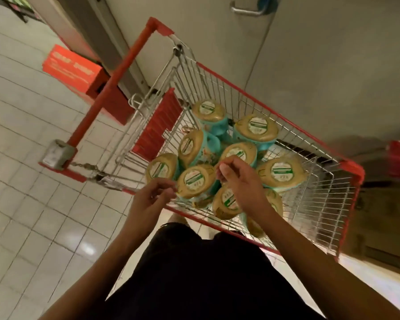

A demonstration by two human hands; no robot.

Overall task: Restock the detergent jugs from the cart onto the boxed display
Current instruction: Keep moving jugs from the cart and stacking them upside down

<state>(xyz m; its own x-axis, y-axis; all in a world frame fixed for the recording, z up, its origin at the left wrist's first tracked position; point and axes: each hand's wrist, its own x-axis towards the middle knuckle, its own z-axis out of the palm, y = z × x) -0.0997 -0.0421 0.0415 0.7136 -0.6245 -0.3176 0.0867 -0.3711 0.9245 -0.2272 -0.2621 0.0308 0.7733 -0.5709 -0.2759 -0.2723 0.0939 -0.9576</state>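
Note:
Several teal detergent jugs with tan caps and green-white labels stand packed in a wire shopping cart [314, 211] with red trim. My left hand [153, 199] reaches over the cart's near rim, its loosely curled fingers touching the cap edge of the nearest jug [195, 181]. My right hand [237, 179] hovers over the jugs in the middle, fingers curled, thumb up, holding nothing that I can see. It partly hides a jug [225, 202] lying below it. The boxed display is out of view.
The cart's red handle bar [111, 88] with coin lock and chain points left. A red box [76, 72] lies on the tiled floor beyond it. A grey door with a lever handle [247, 10] stands behind the cart. Cardboard [383, 227] shows at right.

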